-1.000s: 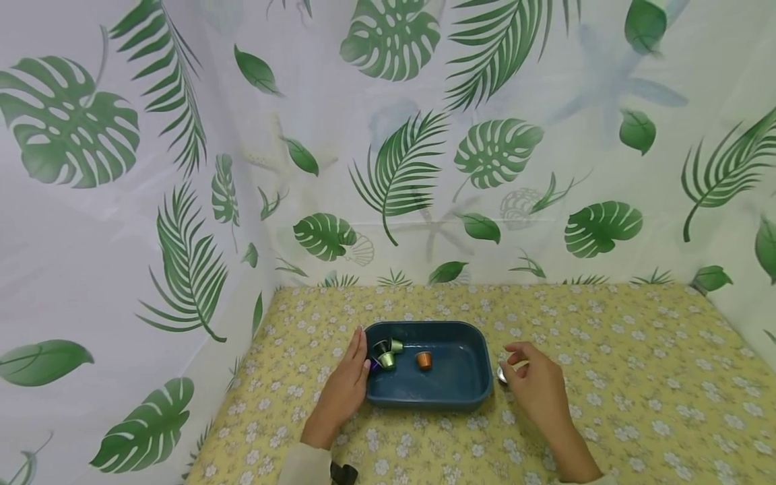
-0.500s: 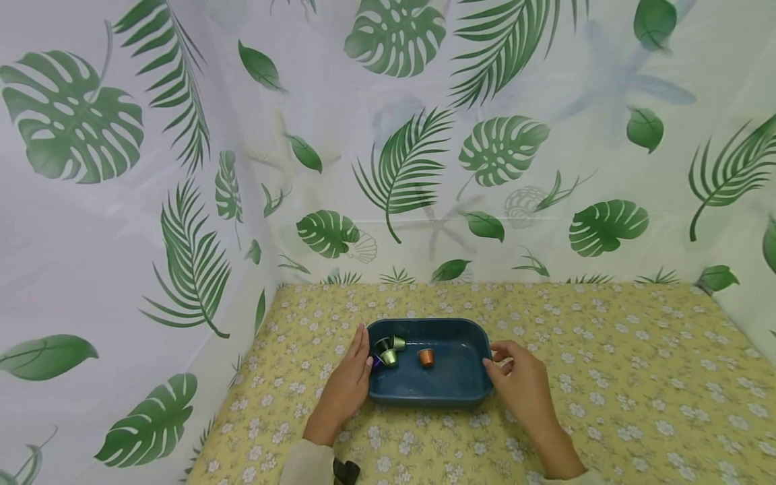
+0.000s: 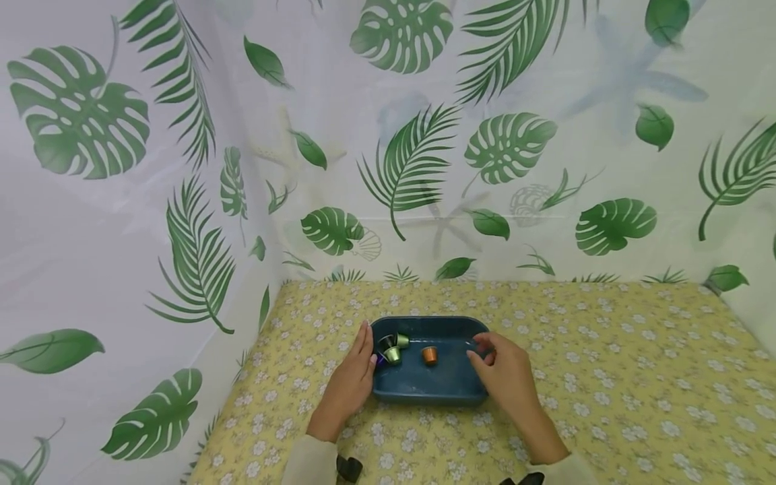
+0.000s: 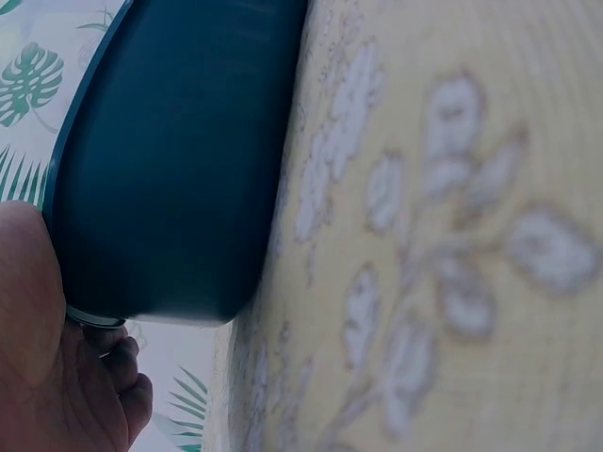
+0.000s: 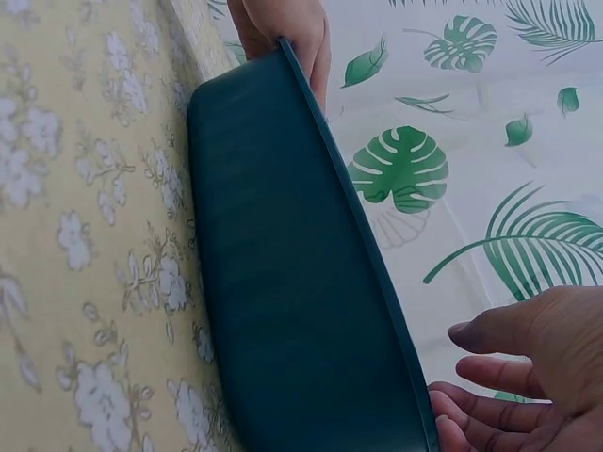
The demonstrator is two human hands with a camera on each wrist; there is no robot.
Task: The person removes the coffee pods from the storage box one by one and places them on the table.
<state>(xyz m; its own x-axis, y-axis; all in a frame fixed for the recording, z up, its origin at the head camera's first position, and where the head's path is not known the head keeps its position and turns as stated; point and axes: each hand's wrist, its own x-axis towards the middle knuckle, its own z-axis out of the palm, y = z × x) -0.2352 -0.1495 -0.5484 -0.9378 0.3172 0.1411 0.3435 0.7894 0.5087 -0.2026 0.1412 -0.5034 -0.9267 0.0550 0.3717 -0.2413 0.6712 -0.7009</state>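
A dark blue rectangular dish stands on the table. My left hand holds its left end, the fingers along the outside and the thumb at the rim; the left wrist view shows the thumb above the rim. Inside the dish lie an orange coffee capsule, green capsules, a black one and part of a purple one. My right hand reaches over the right rim, thumb and fingers bent toward each other. I cannot tell whether a capsule sits between them.
A yellow flowered cloth covers the table around the dish. Behind it hangs a white sheet with green leaves, and another such sheet closes the left side. Black straps are at the wrists.
My right hand has moved left from beside the dish to over its right rim. The silver capsule seen at its fingertips a second ago is out of sight. My left hand stays at the dish.
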